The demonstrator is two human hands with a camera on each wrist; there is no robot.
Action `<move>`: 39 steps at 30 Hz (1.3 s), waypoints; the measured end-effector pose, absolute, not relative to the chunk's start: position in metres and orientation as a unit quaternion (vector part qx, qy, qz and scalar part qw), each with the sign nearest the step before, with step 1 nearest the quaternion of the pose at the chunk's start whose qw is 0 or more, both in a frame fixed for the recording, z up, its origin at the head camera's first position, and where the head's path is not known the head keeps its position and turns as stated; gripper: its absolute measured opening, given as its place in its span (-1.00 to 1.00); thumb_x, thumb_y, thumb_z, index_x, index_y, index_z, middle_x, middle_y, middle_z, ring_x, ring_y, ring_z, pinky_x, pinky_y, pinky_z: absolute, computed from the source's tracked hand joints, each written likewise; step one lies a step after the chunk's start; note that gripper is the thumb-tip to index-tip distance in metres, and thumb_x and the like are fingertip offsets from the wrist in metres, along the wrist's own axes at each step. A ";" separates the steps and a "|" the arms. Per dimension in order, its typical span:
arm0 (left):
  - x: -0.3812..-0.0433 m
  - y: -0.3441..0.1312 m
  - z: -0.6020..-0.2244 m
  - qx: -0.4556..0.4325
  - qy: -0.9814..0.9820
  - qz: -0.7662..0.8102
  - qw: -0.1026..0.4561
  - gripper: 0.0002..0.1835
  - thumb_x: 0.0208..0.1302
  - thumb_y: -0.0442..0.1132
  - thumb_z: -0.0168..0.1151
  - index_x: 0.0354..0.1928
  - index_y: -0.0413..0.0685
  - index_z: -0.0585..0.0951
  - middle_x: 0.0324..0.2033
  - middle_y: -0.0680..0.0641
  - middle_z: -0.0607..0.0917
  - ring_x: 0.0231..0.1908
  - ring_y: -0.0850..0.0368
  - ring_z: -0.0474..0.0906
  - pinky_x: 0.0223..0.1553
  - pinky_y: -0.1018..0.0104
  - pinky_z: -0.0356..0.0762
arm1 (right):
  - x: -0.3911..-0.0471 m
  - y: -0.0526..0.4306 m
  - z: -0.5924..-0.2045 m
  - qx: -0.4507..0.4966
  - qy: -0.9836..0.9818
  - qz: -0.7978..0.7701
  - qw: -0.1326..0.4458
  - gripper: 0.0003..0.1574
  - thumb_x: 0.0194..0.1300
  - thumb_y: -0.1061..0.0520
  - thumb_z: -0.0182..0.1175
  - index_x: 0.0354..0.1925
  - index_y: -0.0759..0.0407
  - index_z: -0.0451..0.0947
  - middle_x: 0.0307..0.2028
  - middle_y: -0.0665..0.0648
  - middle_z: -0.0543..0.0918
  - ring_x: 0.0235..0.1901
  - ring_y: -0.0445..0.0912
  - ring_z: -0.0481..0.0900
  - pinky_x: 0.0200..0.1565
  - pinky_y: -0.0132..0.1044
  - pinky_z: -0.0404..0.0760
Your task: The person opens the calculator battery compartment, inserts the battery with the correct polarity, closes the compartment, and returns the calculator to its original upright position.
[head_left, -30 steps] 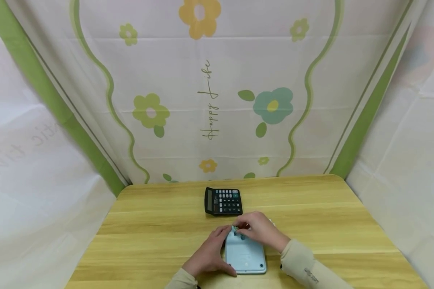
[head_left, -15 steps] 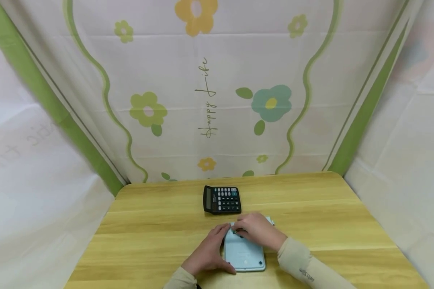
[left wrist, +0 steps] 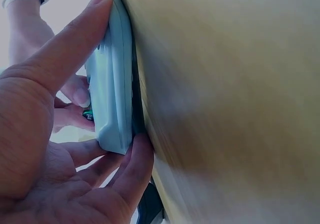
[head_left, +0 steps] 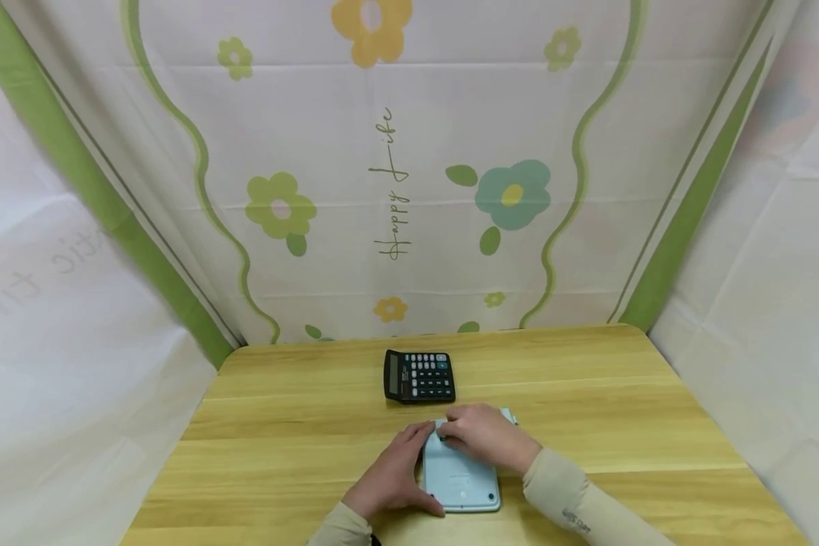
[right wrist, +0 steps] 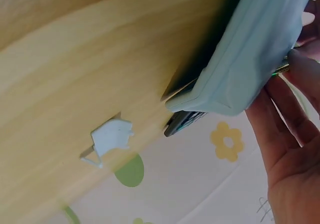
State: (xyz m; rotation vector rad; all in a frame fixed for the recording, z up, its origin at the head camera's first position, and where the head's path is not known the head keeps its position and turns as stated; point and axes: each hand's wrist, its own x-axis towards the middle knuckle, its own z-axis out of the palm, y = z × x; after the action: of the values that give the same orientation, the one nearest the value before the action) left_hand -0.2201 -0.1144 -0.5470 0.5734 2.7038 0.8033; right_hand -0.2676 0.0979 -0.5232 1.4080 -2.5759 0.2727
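A light blue calculator-like device [head_left: 460, 481] lies back side up on the table, with small dark feet at its near corners. My left hand [head_left: 397, 470] grips its left side; in the left wrist view the thumb presses one end of the device [left wrist: 112, 84] and the fingers hold the other. Over the far end, my right hand [head_left: 484, 436] pinches a small green and gold battery [right wrist: 281, 70] at the device's back. A green bit of the battery [left wrist: 88, 114] also shows in the left wrist view. The right hand hides most of the battery opening.
A black calculator [head_left: 419, 377] lies beyond the device on the wooden table [head_left: 280, 425]. A light blue battery cover [right wrist: 111, 136] lies on the table past the right hand. Patterned cloth [head_left: 341, 152] hangs behind the table and at both sides.
My right hand stays over the far end, its fingers shifting slightly and covering more of the opening. The left hand keeps its grip. The head view has shifted slightly.
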 end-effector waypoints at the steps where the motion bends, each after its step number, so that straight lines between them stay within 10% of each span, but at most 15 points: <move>1: -0.220 -0.115 -0.547 0.198 0.932 0.275 0.130 0.38 -0.51 0.48 0.45 0.49 0.27 0.06 0.40 0.11 0.19 0.34 0.09 0.19 0.28 0.03 0.34 | -0.267 0.097 -0.524 0.476 -0.870 0.087 0.097 -0.82 0.26 0.01 0.28 -0.16 -0.09 0.71 -0.47 -0.16 0.42 -0.57 -0.33 0.23 -0.55 -0.56 0.28; 39: -0.218 -0.115 -0.544 0.218 0.935 0.256 0.109 0.39 -0.48 0.47 0.46 0.49 0.10 0.10 0.40 0.02 0.22 0.33 0.02 0.21 0.27 0.00 0.35 | -0.256 0.122 -0.532 0.403 -0.904 0.142 -0.012 -0.36 0.24 -0.15 0.26 0.28 -0.27 0.40 0.09 0.04 0.51 -0.07 -0.12 0.53 -0.08 -0.18 0.63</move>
State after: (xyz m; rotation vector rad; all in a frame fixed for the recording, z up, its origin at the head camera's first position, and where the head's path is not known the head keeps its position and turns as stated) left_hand -0.2175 -0.1146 -0.5437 0.6424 2.7513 0.7538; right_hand -0.2563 0.1218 -0.5316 1.2771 -2.8611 0.4492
